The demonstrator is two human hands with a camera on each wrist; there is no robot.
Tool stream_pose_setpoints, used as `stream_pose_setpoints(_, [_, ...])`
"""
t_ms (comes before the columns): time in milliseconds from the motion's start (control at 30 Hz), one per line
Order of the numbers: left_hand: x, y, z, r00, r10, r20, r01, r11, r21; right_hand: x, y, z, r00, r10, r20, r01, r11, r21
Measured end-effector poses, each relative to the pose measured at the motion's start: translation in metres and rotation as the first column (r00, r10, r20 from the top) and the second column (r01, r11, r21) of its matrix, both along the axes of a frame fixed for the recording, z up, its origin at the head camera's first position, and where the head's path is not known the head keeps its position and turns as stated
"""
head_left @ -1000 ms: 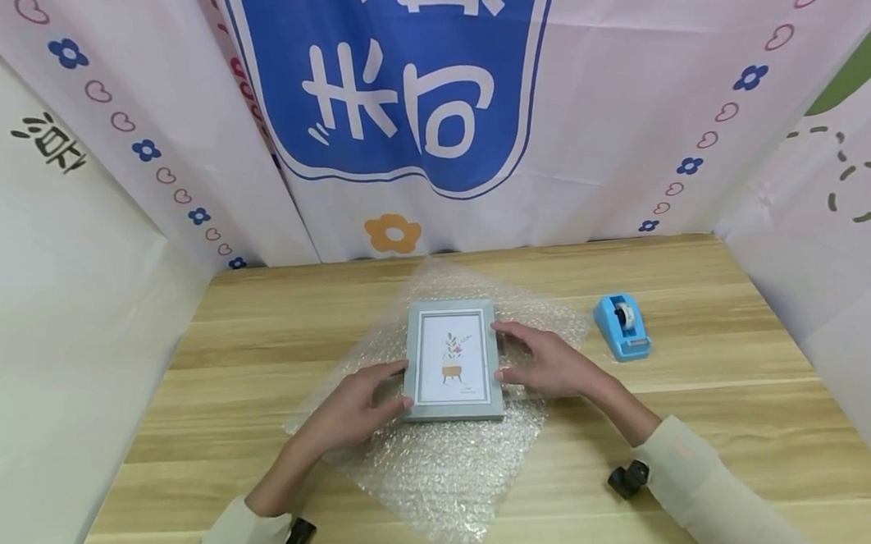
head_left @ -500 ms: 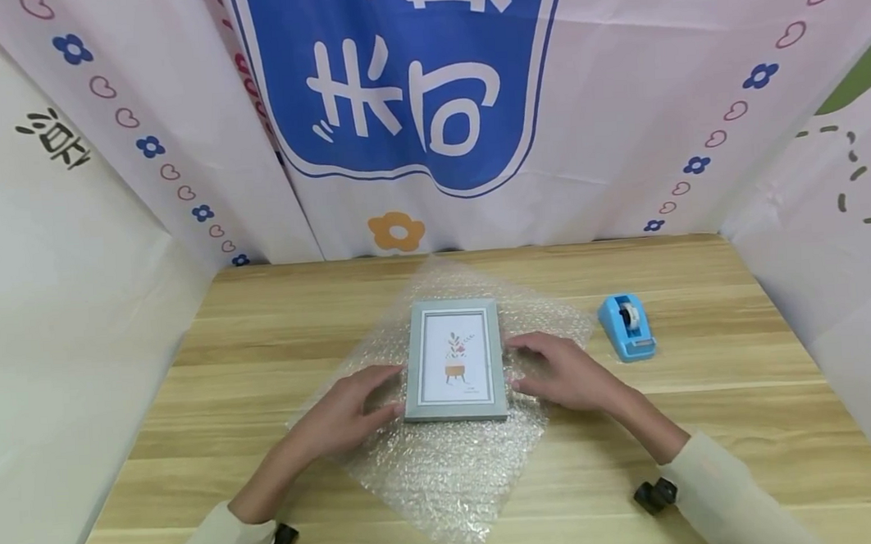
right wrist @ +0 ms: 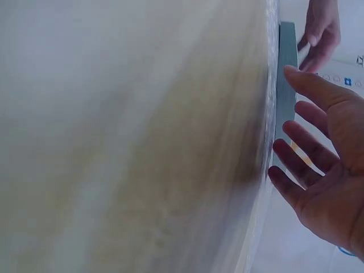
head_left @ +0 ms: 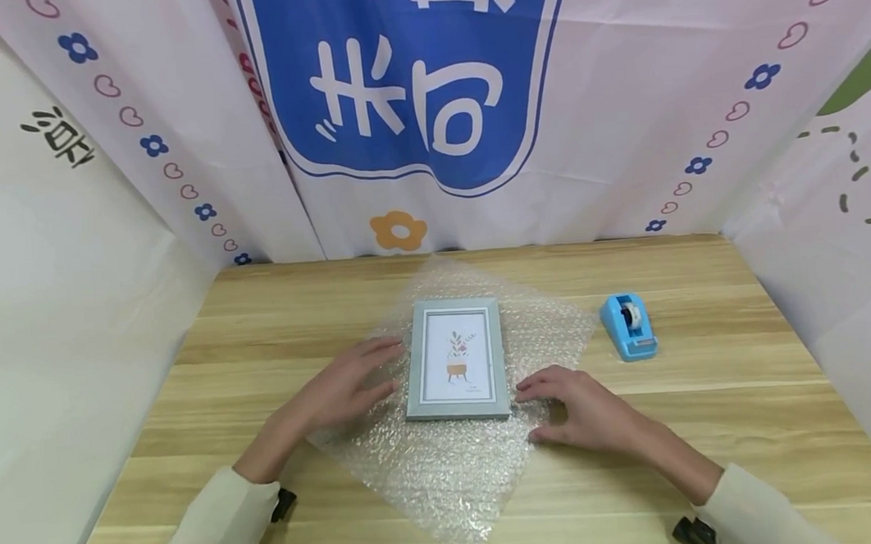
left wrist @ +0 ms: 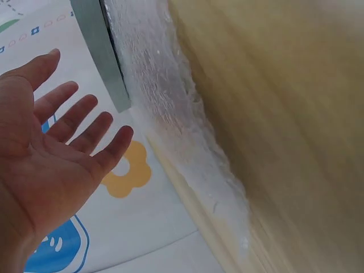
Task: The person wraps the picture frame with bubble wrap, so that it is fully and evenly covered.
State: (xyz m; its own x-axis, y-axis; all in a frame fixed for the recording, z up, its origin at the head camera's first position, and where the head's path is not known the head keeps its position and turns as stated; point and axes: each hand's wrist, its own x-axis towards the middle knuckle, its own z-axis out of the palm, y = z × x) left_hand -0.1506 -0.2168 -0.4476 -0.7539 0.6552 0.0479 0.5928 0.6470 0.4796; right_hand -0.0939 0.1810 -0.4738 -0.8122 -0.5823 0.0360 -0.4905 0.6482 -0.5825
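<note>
A pale grey-green picture frame (head_left: 456, 360) with a plant drawing lies face up on a sheet of bubble wrap (head_left: 453, 468), which is turned cornerwise on the table. My left hand (head_left: 345, 383) hovers just left of the frame, fingers spread and holding nothing; the left wrist view shows its palm and the frame's edge (left wrist: 101, 57). To the right of the frame's lower corner is my right hand (head_left: 586, 408), fingers loosely bent above the bubble wrap's right side, also holding nothing. In the right wrist view its fingers overlap the frame's side (right wrist: 287, 57).
A blue tape dispenser (head_left: 628, 328) with a roll of tape stands at the right, beyond the bubble wrap's right corner. The wooden table (head_left: 239, 331) meets a printed white cloth (head_left: 605, 132) at the back, with white sheets at both sides.
Both hands have come off the picture frame's sides. The right hand has moved outward and toward the near edge; the left hand has shifted slightly up and away. The frame stays put.
</note>
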Motion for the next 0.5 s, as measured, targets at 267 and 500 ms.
stream_pose_setpoints(267, [-0.01,0.01,-0.004,0.999,-0.048,0.014,0.048,0.999,-0.011,0.016,0.0,-0.002,0.997,0.061,-0.054,-0.062,0.998,-0.006])
stream_pose_setpoints(500, [-0.017,0.018,-0.003,0.999,-0.04,0.035,0.041,0.999,-0.004,0.024,-0.002,-0.008,0.989,0.11,-0.098,-0.117,0.991,-0.065])
